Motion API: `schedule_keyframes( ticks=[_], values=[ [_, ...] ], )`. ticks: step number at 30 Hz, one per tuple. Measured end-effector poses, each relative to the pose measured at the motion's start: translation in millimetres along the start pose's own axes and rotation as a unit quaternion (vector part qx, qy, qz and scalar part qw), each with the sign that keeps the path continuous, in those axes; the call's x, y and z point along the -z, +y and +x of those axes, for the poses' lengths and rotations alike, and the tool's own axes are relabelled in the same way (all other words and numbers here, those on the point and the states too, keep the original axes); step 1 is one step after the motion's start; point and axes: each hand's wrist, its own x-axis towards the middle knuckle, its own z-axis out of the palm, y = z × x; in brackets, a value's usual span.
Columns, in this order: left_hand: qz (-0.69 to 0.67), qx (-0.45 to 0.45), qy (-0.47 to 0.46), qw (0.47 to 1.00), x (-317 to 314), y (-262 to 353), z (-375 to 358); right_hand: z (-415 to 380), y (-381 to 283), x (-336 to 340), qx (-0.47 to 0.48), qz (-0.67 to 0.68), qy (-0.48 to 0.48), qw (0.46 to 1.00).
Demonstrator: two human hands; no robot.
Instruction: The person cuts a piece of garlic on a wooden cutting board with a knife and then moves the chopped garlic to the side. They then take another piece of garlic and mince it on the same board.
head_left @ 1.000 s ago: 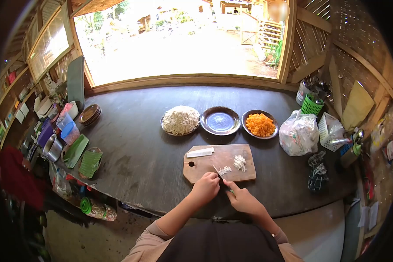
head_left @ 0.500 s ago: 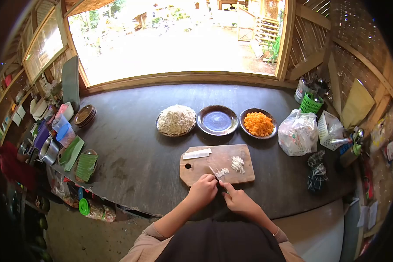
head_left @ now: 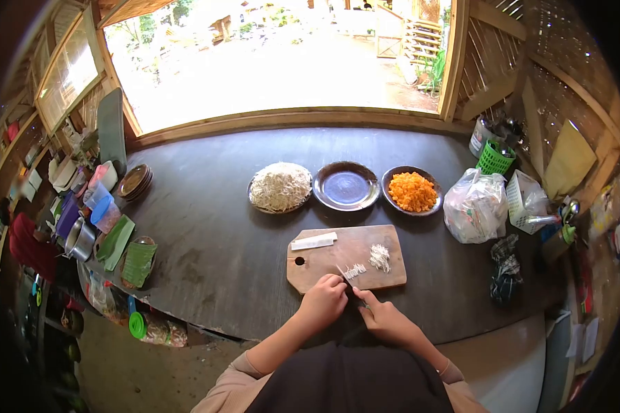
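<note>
A wooden cutting board lies on the dark table near its front edge. My right hand grips a knife whose blade angles up onto the board. My left hand rests at the board's near edge, fingers bent on a white piece beside the blade. Thin white shreds lie at the blade tip, a second small heap is further right, and a long white strip lies on the board's left part.
Behind the board stand a plate of white shreds, an empty dark plate and a plate of orange pieces. A plastic bag and baskets are at right. Tubs, a metal pot and stacked plates line the left.
My hands stay at the board's near edge with only small shifts of the knife. The view has drifted slightly, so everything sits a little differently in frame.
</note>
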Motion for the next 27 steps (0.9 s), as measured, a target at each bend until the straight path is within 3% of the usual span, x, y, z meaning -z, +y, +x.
schedule_keyframes(
  ticks=[12, 21, 27],
  values=[
    [-0.017, 0.009, 0.046, 0.999, 1.3, 2.2, -2.6, -13.8, -13.4, 12.8, -0.058, -0.002, -0.038, 0.998],
    [0.000, 0.019, 0.044, 0.999, -1.0, 3.8, -3.1, 2.5, 0.4, -5.8, 0.010, 0.019, 0.025, 0.999],
    [0.005, 0.010, 0.066, 0.998, -2.7, 6.1, -2.6, -13.0, -3.0, 8.0, -0.014, 0.015, -0.008, 1.000]
  ],
)
